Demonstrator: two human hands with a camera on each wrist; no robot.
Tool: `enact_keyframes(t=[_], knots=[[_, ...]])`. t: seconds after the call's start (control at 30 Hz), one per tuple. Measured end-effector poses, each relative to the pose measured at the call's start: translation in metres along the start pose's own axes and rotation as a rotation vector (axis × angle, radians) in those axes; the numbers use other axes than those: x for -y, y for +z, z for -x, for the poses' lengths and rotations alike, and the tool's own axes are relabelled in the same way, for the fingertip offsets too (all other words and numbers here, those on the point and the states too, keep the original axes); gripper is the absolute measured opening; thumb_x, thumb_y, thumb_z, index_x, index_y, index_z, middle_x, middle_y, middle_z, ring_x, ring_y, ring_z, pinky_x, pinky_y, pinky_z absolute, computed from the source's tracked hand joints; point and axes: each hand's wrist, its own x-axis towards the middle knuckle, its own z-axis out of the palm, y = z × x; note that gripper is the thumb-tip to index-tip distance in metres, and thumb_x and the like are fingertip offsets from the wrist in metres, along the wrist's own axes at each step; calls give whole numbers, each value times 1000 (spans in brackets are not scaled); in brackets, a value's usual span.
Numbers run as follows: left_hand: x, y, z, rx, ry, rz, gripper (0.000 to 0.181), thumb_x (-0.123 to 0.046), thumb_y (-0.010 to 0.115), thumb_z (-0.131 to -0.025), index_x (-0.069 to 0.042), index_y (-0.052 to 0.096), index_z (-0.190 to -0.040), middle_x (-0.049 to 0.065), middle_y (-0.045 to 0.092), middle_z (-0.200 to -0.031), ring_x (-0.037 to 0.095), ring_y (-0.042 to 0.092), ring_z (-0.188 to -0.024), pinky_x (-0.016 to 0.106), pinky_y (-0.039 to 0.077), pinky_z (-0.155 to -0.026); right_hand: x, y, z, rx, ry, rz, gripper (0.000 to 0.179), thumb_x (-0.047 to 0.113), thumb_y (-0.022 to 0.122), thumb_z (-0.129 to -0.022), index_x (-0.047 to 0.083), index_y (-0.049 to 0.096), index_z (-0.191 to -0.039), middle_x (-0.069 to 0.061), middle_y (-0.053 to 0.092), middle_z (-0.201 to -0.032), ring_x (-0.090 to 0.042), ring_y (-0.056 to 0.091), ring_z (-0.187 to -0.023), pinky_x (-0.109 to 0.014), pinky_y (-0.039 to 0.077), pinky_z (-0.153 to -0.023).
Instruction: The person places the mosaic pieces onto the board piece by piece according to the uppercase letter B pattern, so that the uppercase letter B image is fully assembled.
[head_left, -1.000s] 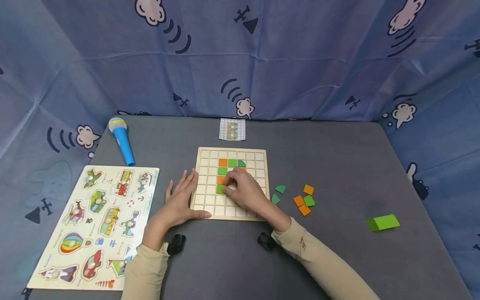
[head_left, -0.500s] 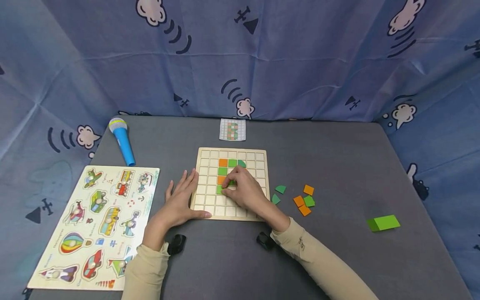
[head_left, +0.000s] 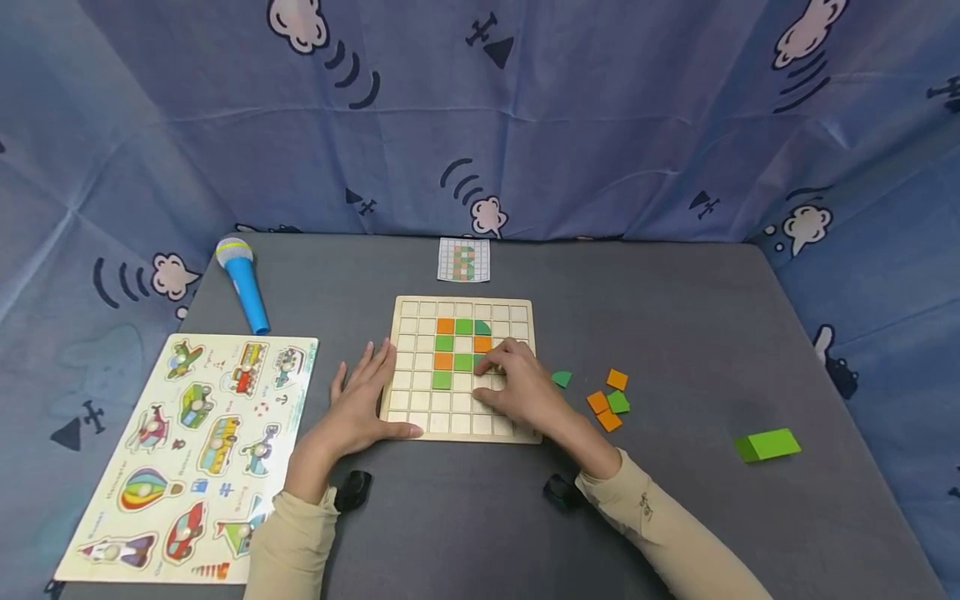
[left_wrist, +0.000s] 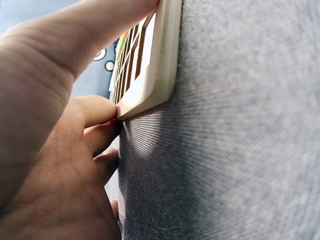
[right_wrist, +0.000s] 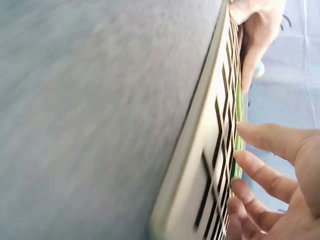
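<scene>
A pale wooden grid board (head_left: 408, 400) lies flat in the head view, with orange and green tiles set in its cells. My left hand (head_left: 358, 400) rests along its left side with fingers straight. The left thumb touches the near edge; in the left wrist view the fingertips meet the board's corner (left_wrist: 145, 100). My right hand (head_left: 521, 387) hovers close over the board's right part. Thumb and fingers are apart, with nothing visible between them. The right fingers partly cover a dark green tile (head_left: 477, 359), just right of a green tile (head_left: 462, 362).
Right of the board lie a dark green quarter-round tile (head_left: 562, 379), several orange tiles (head_left: 617, 379) and a green tile (head_left: 618, 402). A pattern card (head_left: 463, 260) lies behind the board. A green block (head_left: 768, 446), blue toy microphone (head_left: 246, 287) and vehicle puzzle (head_left: 187, 450) stand farther out.
My right hand has moved right across the board from the left tile column, uncovering orange and green tiles. It now hides one loose quarter-round tile. The left hand stays put.
</scene>
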Motion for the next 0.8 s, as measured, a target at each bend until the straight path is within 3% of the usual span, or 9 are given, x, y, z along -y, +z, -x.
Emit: enact_keyframes(t=[0.13,0.27,0.47,0.6,0.8], knots=[[1,0,0,5,-2,-2,131,-44,95,-78,-5,11,-171,14,5,-180,38,-2,-167,68,-9,-127,-18,-14,10,-30,32,8,21,17,86,-88,9,78,-106,-16,64,-125,-37,50,-117,-56,35,-99],[0,0,1,5,-4,2,131,-43,95,-78,-5,11,-171,14,5,-180,38,-2,-167,68,-10,-127,-41,-31,21,-46,101,29,30,21,87,-88,10,75,-114,-20,58,-134,-41,44,-119,-58,29,-96],[0,-1,2,2,-8,1,131,-44,94,-78,-5,11,-171,14,5,-180,38,-2,-167,68,-9,-127,-70,-58,37,4,143,67,51,27,89,-87,10,68,-130,-27,44,-147,-48,37,-123,-65,22,-93],[-1,-1,2,5,-7,2,131,-44,94,-78,-5,11,-171,14,5,-180,38,-2,-167,68,-9,-127,-84,-77,47,81,157,73,69,31,94,-82,10,62,-139,-30,35,-154,-52,30,-130,-67,21,-93],[0,-2,1,7,-6,8,130,-43,94,-79,-5,11,-171,14,4,-180,37,-3,-167,68,-10,-127,-97,-102,61,147,191,84,88,34,97,-76,8,55,-148,-31,34,-151,-54,30,-130,-68,31,-93]])
